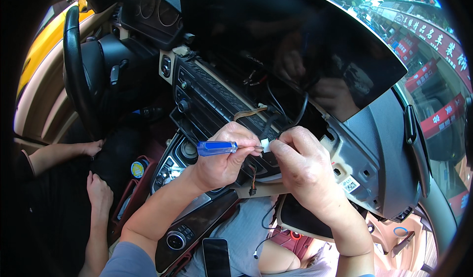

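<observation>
My left hand (pixel 219 166) is closed on a screwdriver (pixel 216 148) with a clear blue handle, its shaft pointing right between thumb and fingers. The tip meets a small white plug (pixel 265 145). From the other side, my right hand (pixel 308 171) pinches that plug at thumb and forefinger; dark cables rise just behind it. A bundle of coloured wires (pixel 250 113) runs into the open dashboard beyond my left fingers. Below the hands hangs a small black connector (pixel 253 191) on thin wires. Whether my left fingertips also touch the plug, I cannot tell.
A large dark screen (pixel 295 35) leans over the opened dashboard. The radio panel (pixel 197 99) lies tilted at the left. Another person's hand (pixel 100 193) rests beyond the centre console. A phone (pixel 217 257) lies on my lap, near a thin black cable (pixel 263 223).
</observation>
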`<state>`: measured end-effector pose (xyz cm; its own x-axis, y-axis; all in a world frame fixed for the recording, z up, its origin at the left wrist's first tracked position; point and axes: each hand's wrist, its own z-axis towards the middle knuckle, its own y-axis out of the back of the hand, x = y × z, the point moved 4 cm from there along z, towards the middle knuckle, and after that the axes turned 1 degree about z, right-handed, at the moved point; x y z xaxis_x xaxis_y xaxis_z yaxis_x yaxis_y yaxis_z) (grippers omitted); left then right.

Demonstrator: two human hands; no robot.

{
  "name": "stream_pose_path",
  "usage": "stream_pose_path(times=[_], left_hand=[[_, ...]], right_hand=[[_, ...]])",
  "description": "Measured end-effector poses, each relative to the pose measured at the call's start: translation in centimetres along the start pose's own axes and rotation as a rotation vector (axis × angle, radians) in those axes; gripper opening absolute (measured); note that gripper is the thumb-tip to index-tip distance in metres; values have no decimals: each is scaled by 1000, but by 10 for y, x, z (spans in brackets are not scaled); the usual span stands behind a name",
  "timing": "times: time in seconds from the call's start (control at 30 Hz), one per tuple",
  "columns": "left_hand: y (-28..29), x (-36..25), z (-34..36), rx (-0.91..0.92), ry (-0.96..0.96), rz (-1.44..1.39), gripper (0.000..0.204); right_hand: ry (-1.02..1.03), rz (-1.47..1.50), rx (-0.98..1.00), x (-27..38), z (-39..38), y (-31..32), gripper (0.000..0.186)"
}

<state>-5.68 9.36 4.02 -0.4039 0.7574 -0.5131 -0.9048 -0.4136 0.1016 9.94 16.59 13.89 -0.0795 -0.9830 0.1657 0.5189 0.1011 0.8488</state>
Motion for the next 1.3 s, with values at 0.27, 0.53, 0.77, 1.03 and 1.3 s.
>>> stream_pose_path(times=[0.27,0.53,0.77,1.03,1.3], left_hand=[[-3,6,-2,-64,52,-132,12],[-2,3,1,-106,-5,-164,10],[3,-5,8,27,-96,52,9],[5,-9,14,68,-199,149,8],[8,-7,17,106,-187,90,6]], right_hand=[[-32,38,-19,-2,-1,-1,27],[-41,66,-7,-3,-1,-2,27],[-47,71,-1,-4,-1,-2,28],[-40,80,-1,-4,0,-1,28],[-31,82,5,-4,0,0,26]])
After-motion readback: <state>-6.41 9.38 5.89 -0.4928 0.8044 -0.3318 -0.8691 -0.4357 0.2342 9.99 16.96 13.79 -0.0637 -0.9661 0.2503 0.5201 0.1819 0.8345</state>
